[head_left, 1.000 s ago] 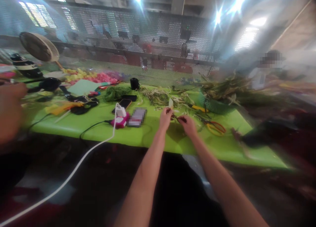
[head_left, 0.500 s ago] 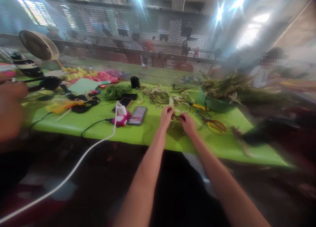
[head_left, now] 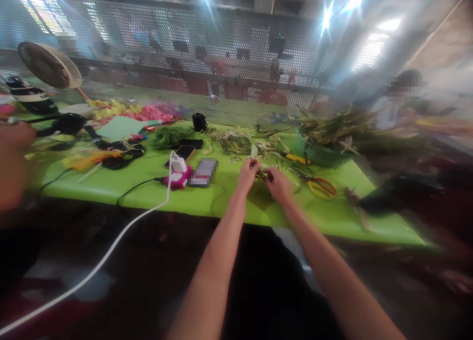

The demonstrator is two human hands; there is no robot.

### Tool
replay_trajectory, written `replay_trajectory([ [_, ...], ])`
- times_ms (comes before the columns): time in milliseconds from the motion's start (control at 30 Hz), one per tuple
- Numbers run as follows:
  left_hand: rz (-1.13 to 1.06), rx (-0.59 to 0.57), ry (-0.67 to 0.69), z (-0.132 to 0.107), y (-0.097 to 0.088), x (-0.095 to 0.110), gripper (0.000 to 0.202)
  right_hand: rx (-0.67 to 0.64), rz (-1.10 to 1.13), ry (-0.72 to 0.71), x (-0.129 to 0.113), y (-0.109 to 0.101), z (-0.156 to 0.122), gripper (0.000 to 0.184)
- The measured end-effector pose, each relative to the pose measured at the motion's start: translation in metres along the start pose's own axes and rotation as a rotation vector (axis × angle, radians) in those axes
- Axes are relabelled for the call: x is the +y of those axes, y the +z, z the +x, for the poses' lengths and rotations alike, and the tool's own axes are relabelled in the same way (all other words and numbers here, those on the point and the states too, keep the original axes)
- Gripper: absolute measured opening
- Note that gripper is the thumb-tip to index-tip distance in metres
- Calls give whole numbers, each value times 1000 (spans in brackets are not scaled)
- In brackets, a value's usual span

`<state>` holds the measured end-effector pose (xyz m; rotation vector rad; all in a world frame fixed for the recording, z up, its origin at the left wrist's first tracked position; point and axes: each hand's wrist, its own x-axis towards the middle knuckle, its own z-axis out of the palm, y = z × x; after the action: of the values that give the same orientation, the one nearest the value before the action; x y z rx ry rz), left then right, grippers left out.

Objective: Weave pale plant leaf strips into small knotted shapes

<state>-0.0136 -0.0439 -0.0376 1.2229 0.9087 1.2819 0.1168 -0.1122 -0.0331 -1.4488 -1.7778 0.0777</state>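
Over the green tabletop (head_left: 207, 197), my left hand (head_left: 248, 173) is closed in a pinch, with a pale green leaf piece (head_left: 254, 151) standing up from its fingertips. Close beside it, my right hand (head_left: 278, 184) pinches thin plant strands (head_left: 262, 174) that run between the two hands. How the strands join the leaf piece is too small to make out. Behind my hands lies a heap of loose plant shreds (head_left: 234, 140). To the right of my right hand rest scissors (head_left: 322, 187) with orange and yellow handles.
A magenta power block (head_left: 178, 178) with a white cable, a phone (head_left: 203, 172) and a black cup (head_left: 199, 122) stand to the left. Long stalks fill a green basket (head_left: 325, 155). A co-worker's hand (head_left: 16, 138) is at far left, near a fan (head_left: 50, 66).
My right hand has come slightly closer to my left, and both keep their pinches. The whole view has shifted a little, so the table's things appear slightly further left.
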Motion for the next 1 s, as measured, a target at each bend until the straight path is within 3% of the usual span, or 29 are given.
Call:
replay_trajectory([
  [267, 38, 20, 17, -1, 1, 2, 13, 22, -330, -150, -16, -8, -2, 27],
  [433, 23, 36, 7, 0, -1, 2, 12, 1, -341, -214, -22, -7, -4, 32],
  [700, -55, 12, -47, 2, -1, -3, 13, 36, -258, -115, -14, -4, -1, 30],
  [900, -86, -14, -54, -5, 2, 5, 10, 28, 47, 63, 6, 6, 5, 23],
  [1000, -93, -35, -71, -5, 2, 6, 10, 35, 72, 90, 14, 10, 6, 22],
])
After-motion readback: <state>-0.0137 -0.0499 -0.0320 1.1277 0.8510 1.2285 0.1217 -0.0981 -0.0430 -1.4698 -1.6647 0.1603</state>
